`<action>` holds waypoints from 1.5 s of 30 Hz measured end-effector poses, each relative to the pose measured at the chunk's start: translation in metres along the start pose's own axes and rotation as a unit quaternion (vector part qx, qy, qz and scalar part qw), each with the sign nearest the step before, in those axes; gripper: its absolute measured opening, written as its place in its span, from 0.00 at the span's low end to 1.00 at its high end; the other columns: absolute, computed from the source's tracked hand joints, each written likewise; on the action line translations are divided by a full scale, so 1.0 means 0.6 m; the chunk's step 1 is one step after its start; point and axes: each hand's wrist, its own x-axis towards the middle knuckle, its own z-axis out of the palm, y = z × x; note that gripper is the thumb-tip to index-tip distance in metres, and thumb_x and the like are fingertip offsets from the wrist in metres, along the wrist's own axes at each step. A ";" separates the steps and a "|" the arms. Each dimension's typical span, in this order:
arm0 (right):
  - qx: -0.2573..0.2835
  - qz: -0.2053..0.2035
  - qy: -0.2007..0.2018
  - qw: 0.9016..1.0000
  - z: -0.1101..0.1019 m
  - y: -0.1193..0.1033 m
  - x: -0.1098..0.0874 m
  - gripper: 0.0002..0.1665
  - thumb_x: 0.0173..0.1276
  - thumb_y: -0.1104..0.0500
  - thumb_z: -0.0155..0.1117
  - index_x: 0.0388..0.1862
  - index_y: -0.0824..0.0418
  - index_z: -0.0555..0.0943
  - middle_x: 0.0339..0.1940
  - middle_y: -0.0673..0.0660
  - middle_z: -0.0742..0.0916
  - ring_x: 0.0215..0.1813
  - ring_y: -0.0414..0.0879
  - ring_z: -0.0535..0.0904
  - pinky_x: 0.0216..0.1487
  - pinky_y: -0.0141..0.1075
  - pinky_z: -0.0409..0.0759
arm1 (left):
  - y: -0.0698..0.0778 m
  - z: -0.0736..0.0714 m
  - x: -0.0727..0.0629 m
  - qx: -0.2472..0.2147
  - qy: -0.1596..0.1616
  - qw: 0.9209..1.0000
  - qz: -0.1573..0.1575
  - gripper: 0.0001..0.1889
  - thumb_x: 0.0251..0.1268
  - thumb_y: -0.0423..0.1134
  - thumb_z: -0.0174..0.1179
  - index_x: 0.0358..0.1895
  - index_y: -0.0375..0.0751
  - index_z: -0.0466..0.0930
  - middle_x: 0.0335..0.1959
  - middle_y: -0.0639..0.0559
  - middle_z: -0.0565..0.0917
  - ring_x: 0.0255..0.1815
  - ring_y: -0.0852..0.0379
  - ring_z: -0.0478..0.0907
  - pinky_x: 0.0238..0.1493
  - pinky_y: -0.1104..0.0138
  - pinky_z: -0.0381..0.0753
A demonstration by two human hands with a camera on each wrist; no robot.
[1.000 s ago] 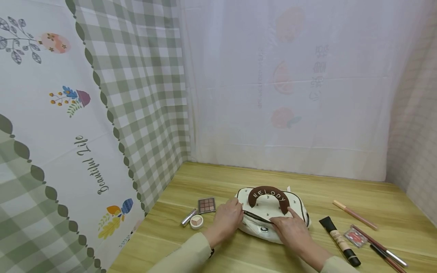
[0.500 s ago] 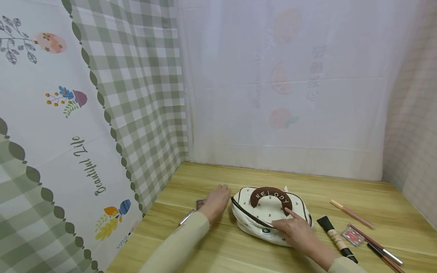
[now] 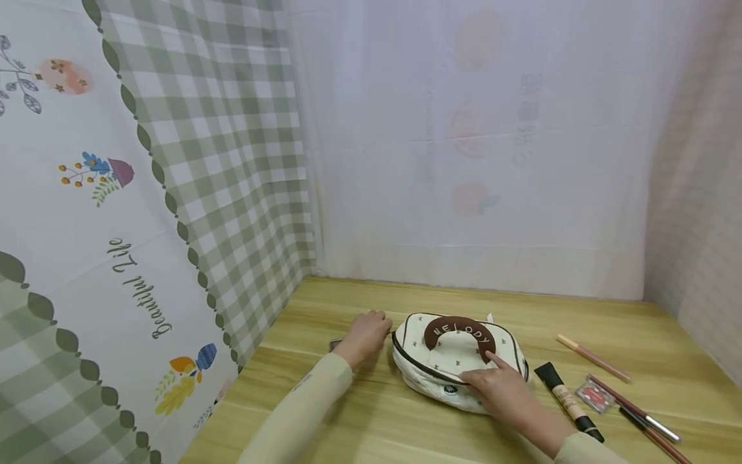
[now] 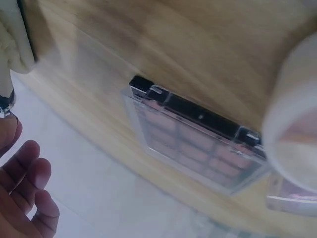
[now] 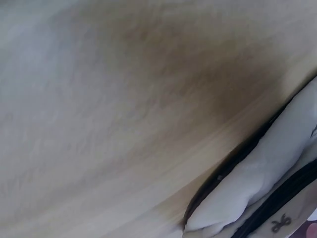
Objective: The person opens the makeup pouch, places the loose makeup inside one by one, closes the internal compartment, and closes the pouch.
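A white cosmetic bag (image 3: 417,370) with small bow prints, black piping and a brown handle (image 3: 458,325) reading MELODY lies on the wooden table. At its left corner is my left hand (image 3: 364,336). In the left wrist view, thumb and forefinger pinch a small metallic zipper pull (image 4: 7,103) beside the bag, the other fingers curled. My right hand (image 3: 501,390) holds the bag's front right part, thumb on the front zip edge and forefinger by the handle's end; its other fingers are hidden. The right wrist view shows the bag's side (image 5: 262,173) and almost none of the hand.
Near the left hand lie an eyeshadow palette (image 4: 193,144) and a round white pot (image 4: 292,124), partly covered in the head view. To the bag's right lie a black-and-beige tube (image 3: 568,401), a red compact (image 3: 595,394) and several pencils or brushes (image 3: 594,358).
My left hand has moved from the bag's front left edge back and around its left corner. The zip opening along the front looks closed now. My right hand has stayed about where it was.
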 end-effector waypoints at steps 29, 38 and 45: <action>-0.040 0.110 -0.120 0.986 0.023 -0.092 0.115 0.14 0.58 0.50 0.74 0.36 0.56 0.83 0.34 0.52 0.89 0.38 0.48 0.86 0.62 0.61 0.68 | -0.013 -0.011 -0.021 -0.025 0.006 0.999 0.029 0.06 0.67 0.39 0.64 0.30 0.49 0.79 0.30 0.56 0.78 0.34 0.57 0.77 0.35 0.63 0.78; -0.073 0.078 -0.111 0.988 0.043 -0.101 0.116 0.11 0.59 0.62 0.67 0.22 0.48 0.79 0.20 0.46 0.84 0.27 0.45 0.83 0.60 0.59 0.71 | -0.020 -0.006 -0.009 -0.039 -0.026 0.999 0.021 0.06 0.70 0.42 0.62 0.32 0.51 0.80 0.30 0.57 0.77 0.34 0.57 0.76 0.34 0.62 0.77; -0.049 0.038 -0.091 0.994 0.045 -0.088 0.103 0.09 0.59 0.64 0.66 0.32 0.50 0.85 0.33 0.44 0.89 0.35 0.42 0.86 0.59 0.59 0.72 | -0.022 -0.002 0.009 -0.019 -0.012 0.999 0.030 0.06 0.70 0.42 0.62 0.32 0.51 0.82 0.29 0.56 0.77 0.32 0.56 0.76 0.32 0.62 0.75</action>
